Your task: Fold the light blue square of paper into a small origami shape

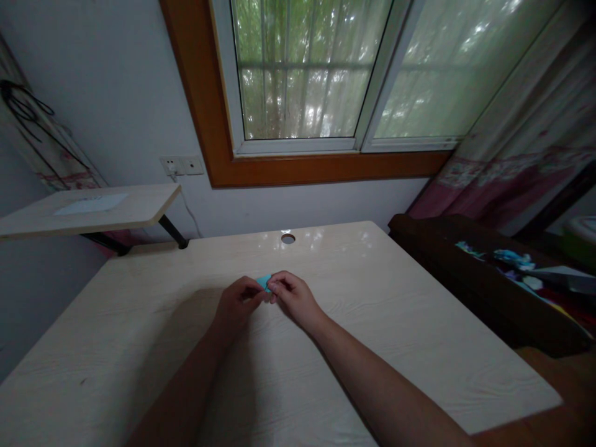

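Observation:
A small turquoise piece [263,282], which looks like folded paper, is held between my two hands over the middle of the table [372,298]. My left hand [239,301] pinches its left side between thumb and fingers. On the other side, the bent fingers of my right hand [293,297] close on its right edge. The fingertips of both hands almost meet and cover much of the piece, so its full shape is hidden.
A raised shelf [139,208] on black legs stands at the table's back left, with a white sheet [93,204] on it. A round cable hole [288,238] lies near the back edge. At right, a dark wooden bed frame [465,285] carries assorted items.

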A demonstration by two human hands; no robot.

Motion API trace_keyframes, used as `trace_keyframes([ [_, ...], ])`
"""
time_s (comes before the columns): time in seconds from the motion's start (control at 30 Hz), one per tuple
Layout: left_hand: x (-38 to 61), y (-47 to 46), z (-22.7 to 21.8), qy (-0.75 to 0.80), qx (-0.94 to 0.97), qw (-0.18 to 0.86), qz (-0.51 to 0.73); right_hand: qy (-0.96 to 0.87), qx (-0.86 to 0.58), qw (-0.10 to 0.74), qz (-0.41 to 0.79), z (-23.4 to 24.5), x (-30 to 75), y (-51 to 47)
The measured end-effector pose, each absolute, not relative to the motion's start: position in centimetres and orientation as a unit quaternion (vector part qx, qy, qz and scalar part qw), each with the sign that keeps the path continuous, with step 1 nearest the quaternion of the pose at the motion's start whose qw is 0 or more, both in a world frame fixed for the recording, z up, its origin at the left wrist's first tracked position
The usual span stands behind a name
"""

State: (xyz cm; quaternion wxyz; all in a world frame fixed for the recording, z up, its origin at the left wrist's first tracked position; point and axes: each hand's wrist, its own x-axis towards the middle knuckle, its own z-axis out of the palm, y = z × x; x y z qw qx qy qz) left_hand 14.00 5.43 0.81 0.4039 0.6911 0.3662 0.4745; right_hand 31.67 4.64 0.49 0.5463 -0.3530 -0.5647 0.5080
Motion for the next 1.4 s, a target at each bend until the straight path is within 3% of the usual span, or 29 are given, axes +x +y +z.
trace_keyframes([
  [0.27,14.0,5.2,1.0,0.377,0.697,0.386,0.472,-0.557,-0.374,0.547,0.5,0.8,31.6,4.3],
  [0.77,14.4,5.4,0.3,0.365,0.597,0.498,0.513,-0.538,-0.373,0.557,0.511,0.6,31.3,4.2],
  [1.4,14.2,5.1,1.2,0.414,0.688,0.376,0.463,-0.572,-0.392,0.549,0.467,1.1,31.4,4.0],
])
